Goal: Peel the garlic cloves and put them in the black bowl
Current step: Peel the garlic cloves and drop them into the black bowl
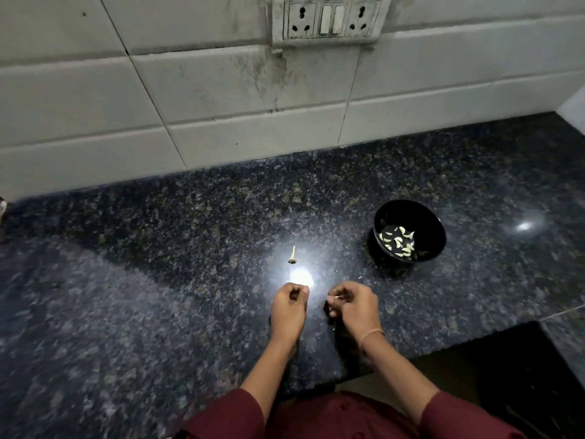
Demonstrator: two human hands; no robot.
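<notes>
A black bowl (437, 237) stands on the dark granite counter (158, 280) at the right, holding several pale peeled garlic cloves (399, 242). Both my hands hover low over the counter's middle front. My right hand (356, 307) has its fingers curled and pinches a thin pale sliver (336, 298) at the fingertips, most likely garlic skin. My left hand (289, 307) has its fingers curled too; whatever it may hold is hidden. A bare garlic stem with its base (292, 255) stands alone behind my left hand.
A tiled wall (221, 106) rises behind the counter with a socket plate (329, 19) at the top. The counter's front edge steps back at the right (474, 340). A bright light reflection (300, 275) sits just beyond my hands.
</notes>
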